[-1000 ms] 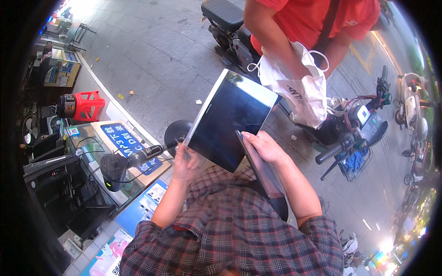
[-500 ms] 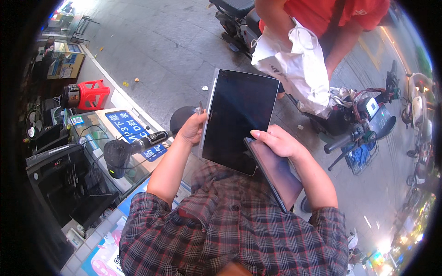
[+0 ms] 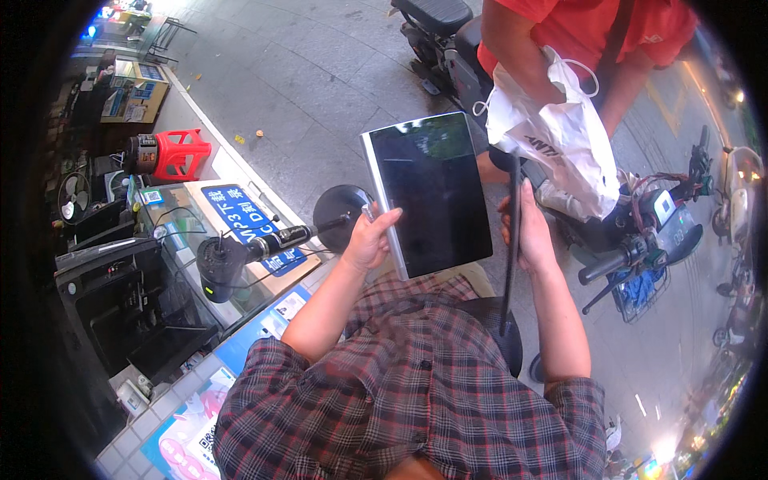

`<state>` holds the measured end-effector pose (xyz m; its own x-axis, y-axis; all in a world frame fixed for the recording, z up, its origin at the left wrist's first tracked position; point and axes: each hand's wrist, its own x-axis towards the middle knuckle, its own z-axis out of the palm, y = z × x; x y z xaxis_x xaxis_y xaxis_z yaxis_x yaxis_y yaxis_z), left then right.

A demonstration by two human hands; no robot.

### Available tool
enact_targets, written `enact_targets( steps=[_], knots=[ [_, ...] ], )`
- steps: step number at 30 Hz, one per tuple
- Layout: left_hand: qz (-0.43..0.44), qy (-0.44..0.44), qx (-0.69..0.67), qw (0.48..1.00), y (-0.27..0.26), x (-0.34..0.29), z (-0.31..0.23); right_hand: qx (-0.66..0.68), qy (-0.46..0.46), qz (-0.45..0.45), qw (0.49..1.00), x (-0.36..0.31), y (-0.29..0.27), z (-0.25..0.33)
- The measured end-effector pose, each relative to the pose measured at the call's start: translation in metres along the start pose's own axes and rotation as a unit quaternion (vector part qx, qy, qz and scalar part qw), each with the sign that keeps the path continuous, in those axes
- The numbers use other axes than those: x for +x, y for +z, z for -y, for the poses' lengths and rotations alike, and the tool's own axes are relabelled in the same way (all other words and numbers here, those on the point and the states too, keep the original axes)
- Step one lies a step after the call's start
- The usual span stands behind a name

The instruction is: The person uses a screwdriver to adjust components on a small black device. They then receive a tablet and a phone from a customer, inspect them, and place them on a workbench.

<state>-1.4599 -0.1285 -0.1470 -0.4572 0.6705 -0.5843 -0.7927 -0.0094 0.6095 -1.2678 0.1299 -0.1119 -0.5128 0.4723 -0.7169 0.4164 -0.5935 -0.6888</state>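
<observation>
A large tablet with a dark screen and a silver edge strip [image 3: 436,196] is in my left hand [image 3: 371,242]. My thumb lies over the strip on its left side. A small slim metallic object [image 3: 368,211] sticks up between the fingers of that hand; its kind is unclear. My right hand [image 3: 536,236] is closed on a second, thinner tablet [image 3: 510,256], turned edge-on so that its screen is hidden. The two tablets are apart, with the second to the right of the first.
Ahead on the right, a person in a red shirt [image 3: 532,36] has an arm in a white bag [image 3: 560,140] beside a scooter [image 3: 632,248]. At left stand a glass counter [image 3: 180,200], a black cylindrical device [image 3: 222,268], a round black disc on an arm [image 3: 340,216] and a red stool [image 3: 182,155].
The second tablet has come away from the large one, moving right and turning edge-on. The large tablet has tilted the other way. The white bag now appears farther right.
</observation>
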Motion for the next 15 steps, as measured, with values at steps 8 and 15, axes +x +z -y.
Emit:
enact_targets(
  steps=[8,15],
  knots=[
    [0.032,-0.009,0.012,0.999,0.006,-0.008,0.01,-0.078,-0.191,-0.003,0.978,0.009,0.022,0.008],
    [0.069,-0.024,0.03,0.997,0.007,-0.009,0.023,-0.218,-0.209,-0.093,0.949,0.004,0.031,0.007]
  ],
)
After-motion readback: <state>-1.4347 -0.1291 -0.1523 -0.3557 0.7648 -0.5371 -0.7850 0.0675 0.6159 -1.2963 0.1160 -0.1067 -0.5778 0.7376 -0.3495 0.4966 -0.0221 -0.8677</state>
